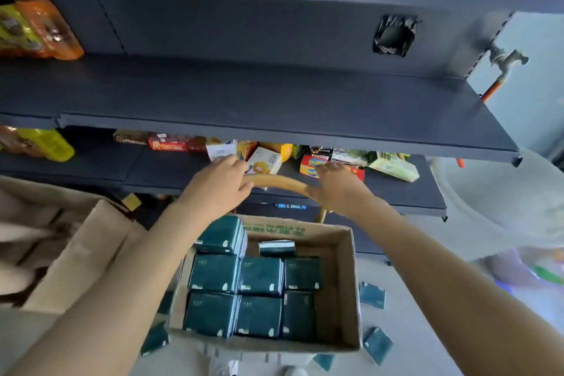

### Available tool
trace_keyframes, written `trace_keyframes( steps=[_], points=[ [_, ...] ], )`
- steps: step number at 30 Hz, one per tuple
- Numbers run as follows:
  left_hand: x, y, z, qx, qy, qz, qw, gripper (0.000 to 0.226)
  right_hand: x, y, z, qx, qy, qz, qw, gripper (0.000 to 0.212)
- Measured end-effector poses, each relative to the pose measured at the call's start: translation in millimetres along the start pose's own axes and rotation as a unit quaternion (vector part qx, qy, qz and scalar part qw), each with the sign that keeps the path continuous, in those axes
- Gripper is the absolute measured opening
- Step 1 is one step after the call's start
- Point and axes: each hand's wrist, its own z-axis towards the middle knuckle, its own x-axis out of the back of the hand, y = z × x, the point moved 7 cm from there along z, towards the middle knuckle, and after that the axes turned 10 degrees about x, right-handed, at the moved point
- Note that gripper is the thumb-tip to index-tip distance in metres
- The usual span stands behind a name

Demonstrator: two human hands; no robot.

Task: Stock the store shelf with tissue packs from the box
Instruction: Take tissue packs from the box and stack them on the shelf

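While both hands (218,183) (337,189) grip a curved wooden bar (280,182), the box (343,299) holds green tissue packs (261,276).

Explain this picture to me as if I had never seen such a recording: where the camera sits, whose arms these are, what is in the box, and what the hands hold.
There is no machine here. A person wears one wide-angle camera on the head, so you look forward and down along their own bare arms. The left hand and the right hand both grip a curved wooden bar; what it belongs to cannot be told. Below them stands an open cardboard box holding dark green tissue packs. A few loose packs lie outside it on the floor. Ahead are dark store shelves, and on the lower one are snack boxes. Neither hand holds a tissue pack.
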Motion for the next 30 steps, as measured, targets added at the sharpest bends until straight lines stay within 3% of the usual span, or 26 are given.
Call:
trace_keyframes(
  steps=[7, 11, 16, 20, 25, 30],
  points=[
    [-162.6, -9.9, -37.0, 0.032, -0.171, 0.019, 0.985, 0.036, -155.4, 19.5, -16.1, -0.01, -0.15, 0.026, 0.988, 0.056],
    [-238.1, -17.9, -41.2, 0.032, -0.231, 0.018, 0.972, 0.038, -235.4, 29.6, -25.7, -0.035, -0.212, 0.065, 0.975, 0.052],
    [-297.4, -23.0, -21.7, 0.018, -0.252, 0.027, 0.967, 0.042, -319.2, 44.9, -37.2, -0.075, -0.282, 0.107, 0.95, 0.048],
    [-321.0, -23.6, 5.3, 0.004, -0.224, 0.076, 0.972, 0.045, -371.4, 50.7, -45.5, -0.114, -0.327, 0.128, 0.929, 0.039],
    [-351.7, -17.5, 24.5, -0.033, -0.288, 0.145, 0.946, 0.054, -413.9, 56.4, -47.2, -0.168, -0.336, 0.116, 0.919, 0.048],
    [-370.6, -18.5, 21.3, -0.051, -0.338, 0.151, 0.928, 0.062, -426.1, 65.8, -49.1, -0.256, -0.272, 0.126, 0.919, 0.063]
  ],
)
